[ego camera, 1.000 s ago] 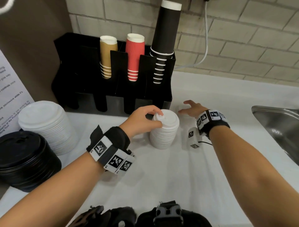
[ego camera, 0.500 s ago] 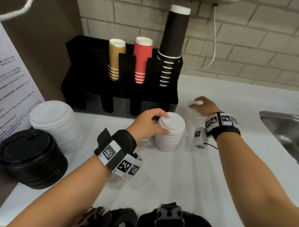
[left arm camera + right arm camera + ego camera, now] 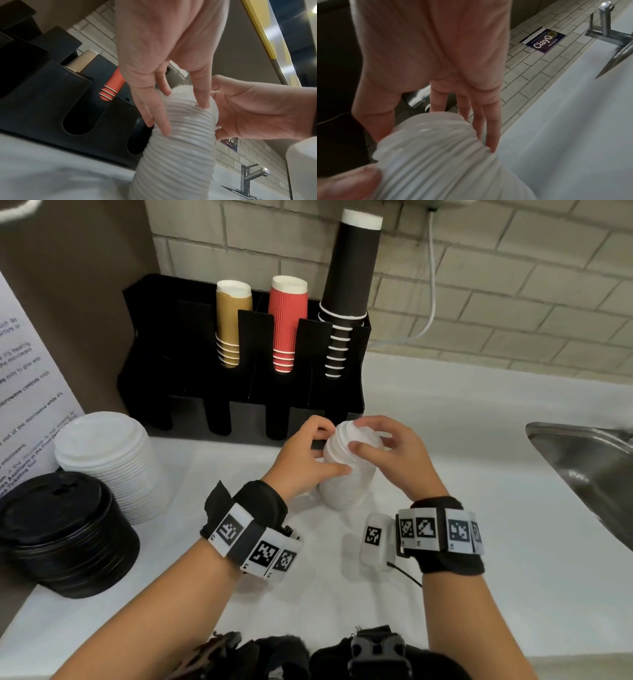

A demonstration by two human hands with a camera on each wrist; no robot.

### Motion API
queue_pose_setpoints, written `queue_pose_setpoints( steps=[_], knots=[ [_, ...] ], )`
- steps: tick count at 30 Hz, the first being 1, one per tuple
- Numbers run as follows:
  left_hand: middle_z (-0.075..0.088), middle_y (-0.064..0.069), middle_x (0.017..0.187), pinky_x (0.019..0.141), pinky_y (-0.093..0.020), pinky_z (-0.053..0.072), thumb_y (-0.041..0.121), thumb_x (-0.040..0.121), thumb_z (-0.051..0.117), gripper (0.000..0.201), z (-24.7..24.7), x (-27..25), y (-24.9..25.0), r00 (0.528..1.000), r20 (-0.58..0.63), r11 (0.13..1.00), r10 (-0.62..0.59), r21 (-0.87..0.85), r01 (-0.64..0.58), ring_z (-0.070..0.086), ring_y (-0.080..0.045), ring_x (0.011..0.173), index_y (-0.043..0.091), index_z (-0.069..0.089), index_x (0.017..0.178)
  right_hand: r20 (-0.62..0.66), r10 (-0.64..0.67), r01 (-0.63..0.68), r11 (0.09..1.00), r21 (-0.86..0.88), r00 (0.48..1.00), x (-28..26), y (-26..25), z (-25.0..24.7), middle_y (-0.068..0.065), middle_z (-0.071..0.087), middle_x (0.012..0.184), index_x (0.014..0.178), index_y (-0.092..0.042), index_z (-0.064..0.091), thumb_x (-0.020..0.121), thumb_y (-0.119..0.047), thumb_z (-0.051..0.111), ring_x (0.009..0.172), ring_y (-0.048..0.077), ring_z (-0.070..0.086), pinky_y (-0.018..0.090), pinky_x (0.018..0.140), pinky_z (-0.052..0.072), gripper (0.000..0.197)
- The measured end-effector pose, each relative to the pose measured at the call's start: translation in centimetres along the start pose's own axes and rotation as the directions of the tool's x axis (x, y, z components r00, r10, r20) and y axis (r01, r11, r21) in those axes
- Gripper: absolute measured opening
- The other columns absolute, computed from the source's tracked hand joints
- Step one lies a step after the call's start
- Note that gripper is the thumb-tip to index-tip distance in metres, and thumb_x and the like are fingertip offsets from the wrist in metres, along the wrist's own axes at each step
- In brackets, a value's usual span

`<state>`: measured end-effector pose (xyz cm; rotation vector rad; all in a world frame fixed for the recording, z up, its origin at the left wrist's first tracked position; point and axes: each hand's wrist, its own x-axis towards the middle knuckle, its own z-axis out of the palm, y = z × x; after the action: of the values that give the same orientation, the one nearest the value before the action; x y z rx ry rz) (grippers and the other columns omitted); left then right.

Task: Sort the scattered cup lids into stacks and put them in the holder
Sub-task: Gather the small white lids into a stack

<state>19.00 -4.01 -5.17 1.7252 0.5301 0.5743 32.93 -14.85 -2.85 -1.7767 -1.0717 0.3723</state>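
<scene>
**Both hands on the small lid stack**

The small white lid stack (image 3: 346,474) stands on the worktop (image 3: 445,440) just in front of the black holder (image 3: 164,344). The left hand (image 3: 305,460) grips its side with curled fingers; the right hand (image 3: 394,460) pinches the top lid.

Likely an office pantry: cup holder (image 3: 246,392), sink (image 3: 582,467), microwave notice (image 3: 30,392).

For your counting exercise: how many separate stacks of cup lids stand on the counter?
3. A black stack at the far left, a wide white stack just behind it, and a narrow white stack between both hands, before the holder. Loose lids may be hidden.
</scene>
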Motion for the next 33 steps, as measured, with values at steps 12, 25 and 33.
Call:
queue_pose_setpoints(
  steps=[12,25,33],
  knots=[
    [0.053,0.002,0.131,0.095,-0.045,0.054,0.006,0.075,0.083,0.090,0.6,-0.7,0.5,0.995,-0.024,0.993,-0.101,-0.058,0.100,0.064,-0.023,0.105,0.021,0.026,0.144,0.082,-0.038,0.058,0.963,-0.261,0.996,0.5,-0.6,0.6,-0.003,0.058,0.115,0.108,-0.029,0.069,0.075,-0.028,0.079,0.104,0.008,0.052,0.006,0.077,0.034,0.034],
    [0.047,0.000,0.145,0.088,-0.040,0.058,0.004,0.087,0.070,0.078,1.8,-0.1,-0.2,0.990,0.041,0.976,-0.136,-0.164,0.141,0.054,-0.025,0.122,0.034,0.022,0.141,0.173,-0.055,0.108,0.943,-0.314,0.983,0.9,0.5,-1.1,-0.004,0.051,0.119,0.115,-0.030,0.064,0.072,-0.030,0.083,0.108,0.009,0.047,0.013,0.085,0.034,0.047],
    [0.037,-0.008,0.152,0.111,-0.047,0.040,0.010,0.094,0.062,0.061,3.1,2.1,1.5,0.989,0.022,0.980,-0.148,-0.134,0.149,0.039,-0.023,0.138,0.021,0.031,0.146,0.209,0.101,-0.012,0.921,-0.390,0.973,3.3,1.1,-4.0,-0.002,0.038,0.118,0.131,-0.040,0.051,0.080,-0.035,0.074,0.109,0.010,0.039,0.021,0.091,0.031,0.056]
  ],
)
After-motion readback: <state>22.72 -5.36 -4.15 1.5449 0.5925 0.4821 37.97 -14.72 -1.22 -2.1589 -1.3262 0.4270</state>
